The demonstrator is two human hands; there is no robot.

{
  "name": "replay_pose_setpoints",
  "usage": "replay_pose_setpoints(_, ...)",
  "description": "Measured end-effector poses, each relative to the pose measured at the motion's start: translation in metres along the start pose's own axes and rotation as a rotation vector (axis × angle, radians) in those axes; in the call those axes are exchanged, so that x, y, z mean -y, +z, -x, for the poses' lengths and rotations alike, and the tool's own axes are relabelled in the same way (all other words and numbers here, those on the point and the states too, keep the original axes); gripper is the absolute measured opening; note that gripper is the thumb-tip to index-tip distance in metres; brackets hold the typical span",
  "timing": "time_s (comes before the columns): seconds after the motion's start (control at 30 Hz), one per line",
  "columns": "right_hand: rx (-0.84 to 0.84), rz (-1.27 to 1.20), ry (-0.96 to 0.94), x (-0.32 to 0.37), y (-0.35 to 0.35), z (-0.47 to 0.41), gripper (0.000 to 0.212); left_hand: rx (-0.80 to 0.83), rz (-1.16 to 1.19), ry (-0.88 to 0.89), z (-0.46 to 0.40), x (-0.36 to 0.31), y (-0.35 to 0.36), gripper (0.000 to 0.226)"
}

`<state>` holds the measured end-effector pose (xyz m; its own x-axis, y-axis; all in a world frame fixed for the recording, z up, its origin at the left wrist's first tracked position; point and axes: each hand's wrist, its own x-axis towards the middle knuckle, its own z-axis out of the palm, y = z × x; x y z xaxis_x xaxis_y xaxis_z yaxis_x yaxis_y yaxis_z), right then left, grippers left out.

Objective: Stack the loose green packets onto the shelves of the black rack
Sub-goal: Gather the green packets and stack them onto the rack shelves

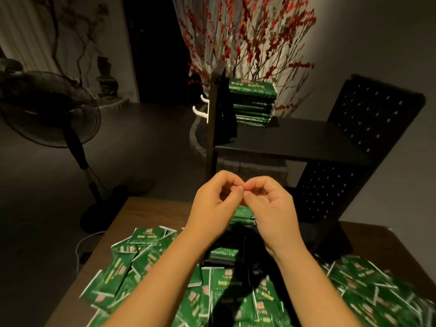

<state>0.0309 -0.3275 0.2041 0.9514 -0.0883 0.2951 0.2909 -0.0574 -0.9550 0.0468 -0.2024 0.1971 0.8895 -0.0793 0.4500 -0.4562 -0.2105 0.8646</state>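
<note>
A person's two hands meet above a wooden table (141, 208) strewn with loose green packets (122, 267), which cover its near half from the left edge to the right. The black rack (295, 142) stands at the table's far edge; its upper shelf carries one tall stack of packets (253, 102) against the left upright, the rest of that shelf bare. Lower down, a short stack (243, 214) shows just below the hands, and another few packets (224, 253) lie in the shadow between the forearms (whether these sit on a lower shelf or on the table cannot be told). By that count the job looks well short of half done, with the heap on the table far outnumbering what is racked.

The left hand (212, 204) and right hand (269, 208) have fingers curled inward, fingertips touching each other above the short stack; no packet is seen in either, and whether anything small is pinched between them cannot be told.

Beyond the table stand a pedestal fan (47, 109) and a spray of red-blossomed branches (247, 38).
</note>
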Motion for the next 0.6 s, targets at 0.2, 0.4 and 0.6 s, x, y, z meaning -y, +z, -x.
replay_pose_setpoints(0.2, 0.132, 0.221, 0.257, -0.081, -0.001, 0.033, 0.023, 0.161, -0.064, -0.237, 0.054, 0.08, 0.002, 0.015)
replay_pose_setpoints(0.4, 0.391, 0.701, 0.397, -0.165, -0.019, 0.069, 0.025, 0.367, -0.299, -0.569, 0.115, 0.156, 0.008, 0.015)
replay_pose_setpoints(0.6, 0.814, 1.14, 0.47, -0.226, -0.023, 0.102, 0.096, 0.748, -0.738, -0.66, 0.17, 0.182, 0.015, 0.057)
